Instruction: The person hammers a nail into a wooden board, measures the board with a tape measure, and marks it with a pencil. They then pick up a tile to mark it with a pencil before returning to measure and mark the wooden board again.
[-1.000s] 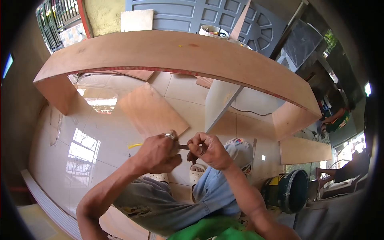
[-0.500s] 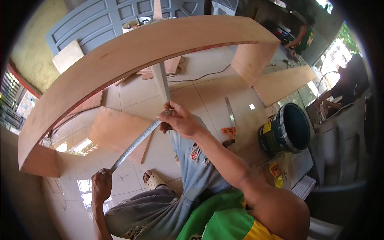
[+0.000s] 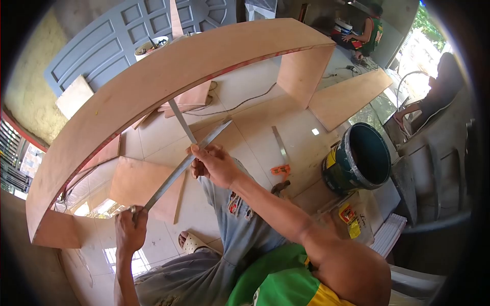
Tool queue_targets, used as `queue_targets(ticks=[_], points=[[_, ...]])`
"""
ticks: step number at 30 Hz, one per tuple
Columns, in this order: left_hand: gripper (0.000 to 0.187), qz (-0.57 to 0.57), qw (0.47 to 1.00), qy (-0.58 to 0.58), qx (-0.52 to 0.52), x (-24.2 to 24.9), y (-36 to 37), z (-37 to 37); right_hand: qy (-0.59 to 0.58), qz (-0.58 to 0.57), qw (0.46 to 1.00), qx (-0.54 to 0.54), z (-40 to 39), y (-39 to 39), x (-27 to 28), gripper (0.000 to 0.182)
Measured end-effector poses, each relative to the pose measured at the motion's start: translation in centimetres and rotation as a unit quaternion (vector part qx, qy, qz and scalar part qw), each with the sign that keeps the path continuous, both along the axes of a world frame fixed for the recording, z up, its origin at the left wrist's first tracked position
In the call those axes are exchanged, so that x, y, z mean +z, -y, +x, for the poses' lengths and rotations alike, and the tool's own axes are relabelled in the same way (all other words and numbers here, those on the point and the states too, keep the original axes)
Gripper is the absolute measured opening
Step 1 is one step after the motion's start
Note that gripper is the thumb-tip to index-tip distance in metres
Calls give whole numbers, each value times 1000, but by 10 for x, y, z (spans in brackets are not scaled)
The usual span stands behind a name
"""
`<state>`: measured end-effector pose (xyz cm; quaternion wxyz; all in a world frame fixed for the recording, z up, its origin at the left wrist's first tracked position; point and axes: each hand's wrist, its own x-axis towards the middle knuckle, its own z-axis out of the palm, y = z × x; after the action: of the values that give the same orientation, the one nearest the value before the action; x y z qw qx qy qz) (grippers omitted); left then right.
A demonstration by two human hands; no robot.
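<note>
A long metal strip, like a measuring tape blade (image 3: 171,178), slants up and right between my hands. My left hand (image 3: 130,228) is closed on its lower end. Further up, my right hand (image 3: 213,164) pinches it, and the free end points beyond my fingers. Behind that hand a pale upright strip (image 3: 182,120) runs down from the curved wooden panel (image 3: 168,64). This panel arches over the tiled floor, with a wooden board (image 3: 305,75) at its right end and another (image 3: 57,229) at its left.
A dark green bucket (image 3: 366,159) stands at the right. An orange-handled saw (image 3: 280,153) lies on the floor near a hammer (image 3: 280,187). Loose plywood (image 3: 352,97) lies further back. Two other people (image 3: 368,34) sit at the upper right.
The strip's far end now extends past my right hand, which has moved slightly down and left. The whole view has shifted. The pale upright strip appears narrower.
</note>
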<state>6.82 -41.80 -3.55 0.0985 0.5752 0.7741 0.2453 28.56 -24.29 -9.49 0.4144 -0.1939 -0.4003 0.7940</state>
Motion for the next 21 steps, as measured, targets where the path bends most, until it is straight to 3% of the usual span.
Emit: queue_targets(ticks=[2,4,8,9,11,13,17,21], points=[[20,-32,999,8,-7,19,-31,26,17,13,998,-51,2,2,-1,35],[20,-34,999,12,-21,17,-54,39,49,114,989,-79,3,3,-7,38],[20,-62,997,19,-46,18,-78,56,74,115,986,-91,21,-13,-4,38],[19,-57,996,-36,-62,14,-78,49,60,70,987,-132,33,-28,-2,36],[19,-62,995,-47,-61,24,-72,24,7,-20,988,-156,75,-76,-7,36],[18,-63,996,-47,-41,37,-62,-13,49,50,958,-278,127,-139,2,37],[17,-8,994,-111,22,29,-49,-97,20,-2,919,-393,217,-270,4,37],[20,65,989,-129,13,16,-70,-96,25,-32,901,-433,257,-344,16,32]])
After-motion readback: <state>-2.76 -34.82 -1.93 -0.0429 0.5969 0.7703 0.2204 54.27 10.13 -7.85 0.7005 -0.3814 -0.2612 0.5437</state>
